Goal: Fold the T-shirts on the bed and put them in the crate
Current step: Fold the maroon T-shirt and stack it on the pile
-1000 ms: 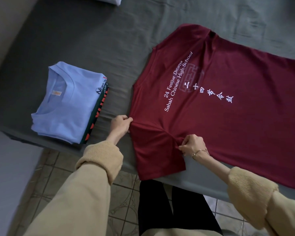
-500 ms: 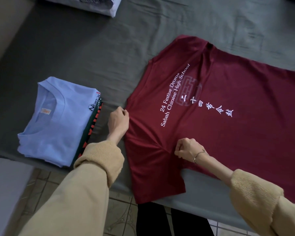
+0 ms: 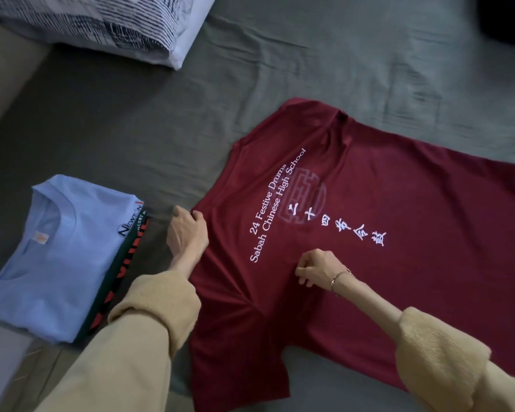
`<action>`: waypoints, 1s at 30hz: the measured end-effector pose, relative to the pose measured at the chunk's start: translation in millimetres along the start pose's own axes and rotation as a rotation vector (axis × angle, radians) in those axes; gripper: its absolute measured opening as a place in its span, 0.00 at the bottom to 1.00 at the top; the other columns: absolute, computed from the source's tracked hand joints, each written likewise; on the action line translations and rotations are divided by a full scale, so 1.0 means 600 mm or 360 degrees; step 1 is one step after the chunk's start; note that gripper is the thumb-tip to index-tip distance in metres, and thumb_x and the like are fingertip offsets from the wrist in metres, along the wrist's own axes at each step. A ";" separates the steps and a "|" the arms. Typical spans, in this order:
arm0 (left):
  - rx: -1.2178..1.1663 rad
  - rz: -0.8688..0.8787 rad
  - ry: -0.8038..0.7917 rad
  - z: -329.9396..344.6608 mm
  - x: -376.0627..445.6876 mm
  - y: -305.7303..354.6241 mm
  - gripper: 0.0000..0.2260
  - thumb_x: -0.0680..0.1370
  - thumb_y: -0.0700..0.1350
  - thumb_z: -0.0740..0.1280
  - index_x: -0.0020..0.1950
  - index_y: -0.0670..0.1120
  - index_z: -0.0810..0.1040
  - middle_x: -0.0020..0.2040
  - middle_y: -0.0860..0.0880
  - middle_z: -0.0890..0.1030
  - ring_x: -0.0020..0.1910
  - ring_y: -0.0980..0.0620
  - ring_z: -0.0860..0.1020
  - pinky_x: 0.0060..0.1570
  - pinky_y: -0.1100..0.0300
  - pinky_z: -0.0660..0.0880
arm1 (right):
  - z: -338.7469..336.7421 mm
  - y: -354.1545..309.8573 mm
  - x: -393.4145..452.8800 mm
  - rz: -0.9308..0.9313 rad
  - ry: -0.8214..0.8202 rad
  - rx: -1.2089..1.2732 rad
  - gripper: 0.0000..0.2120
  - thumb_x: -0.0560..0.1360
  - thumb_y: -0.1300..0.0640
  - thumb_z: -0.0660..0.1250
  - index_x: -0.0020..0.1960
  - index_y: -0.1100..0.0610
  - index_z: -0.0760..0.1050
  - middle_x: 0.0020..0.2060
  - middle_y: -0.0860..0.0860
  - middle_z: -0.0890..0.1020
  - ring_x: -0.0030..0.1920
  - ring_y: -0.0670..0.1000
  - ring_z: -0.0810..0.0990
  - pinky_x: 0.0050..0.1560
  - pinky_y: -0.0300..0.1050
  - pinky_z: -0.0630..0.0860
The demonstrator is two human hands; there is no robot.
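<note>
The left hand (image 3: pixel 188 233) pinches the maroon T-shirt (image 3: pixel 369 263) at its shoulder edge, fingers curled round the fabric, at centre-left of the frame. The right hand (image 3: pixel 317 267) pinches a small tuck of the same shirt lower on its body, just below the white lettering. Compared with a second ago, both hands have carried the shirt farther onto the grey bed sheet (image 3: pixel 280 84); the sleeve nearest the person now hangs less over the mattress edge and the cloth lies flatter. It looks laid out print-up, probably ready for the first lengthwise fold. At lower left sits a folded light-blue T-shirt (image 3: pixel 57 257) on top of a dark folded shirt (image 3: pixel 122 269). A striped pillow (image 3: pixel 101 25) fills the upper left. No crate is in view.
</note>
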State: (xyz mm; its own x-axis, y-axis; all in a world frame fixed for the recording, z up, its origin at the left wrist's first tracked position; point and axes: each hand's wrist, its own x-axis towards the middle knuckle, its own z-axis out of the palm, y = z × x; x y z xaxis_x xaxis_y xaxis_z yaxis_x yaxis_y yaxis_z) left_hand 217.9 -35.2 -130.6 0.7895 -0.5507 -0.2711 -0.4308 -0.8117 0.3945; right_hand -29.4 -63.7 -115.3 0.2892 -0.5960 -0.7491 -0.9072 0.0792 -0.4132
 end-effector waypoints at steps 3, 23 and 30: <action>-0.0038 0.0097 0.0091 0.015 0.028 0.045 0.13 0.80 0.46 0.59 0.60 0.39 0.69 0.62 0.37 0.72 0.61 0.39 0.71 0.54 0.47 0.69 | -0.069 0.009 0.037 -0.0053 0.0190 -0.0001 0.11 0.71 0.59 0.66 0.31 0.49 0.72 0.36 0.50 0.84 0.38 0.50 0.83 0.49 0.49 0.80; 0.0074 0.0956 -0.0720 0.128 0.231 0.396 0.18 0.78 0.56 0.63 0.58 0.45 0.79 0.57 0.42 0.78 0.60 0.43 0.73 0.59 0.55 0.67 | -0.405 -0.051 0.312 0.0272 0.0763 -0.0133 0.27 0.75 0.34 0.54 0.56 0.53 0.77 0.54 0.54 0.81 0.61 0.56 0.74 0.66 0.55 0.58; -0.1150 0.0239 -0.1180 0.118 0.289 0.367 0.09 0.82 0.40 0.57 0.56 0.42 0.77 0.38 0.56 0.82 0.39 0.60 0.79 0.46 0.68 0.72 | -0.432 -0.077 0.347 -0.0256 0.0364 0.0700 0.16 0.77 0.50 0.65 0.49 0.64 0.73 0.39 0.51 0.77 0.40 0.48 0.75 0.42 0.38 0.72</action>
State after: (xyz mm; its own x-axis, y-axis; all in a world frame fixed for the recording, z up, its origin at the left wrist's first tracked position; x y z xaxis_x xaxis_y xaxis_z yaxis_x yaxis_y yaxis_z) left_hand 228.6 -323.2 -152.9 0.1778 -0.8159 -0.5502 0.0546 -0.5500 0.8333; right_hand -6.5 -398.4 -118.0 0.2955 -0.7837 -0.5463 -0.6284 0.2712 -0.7291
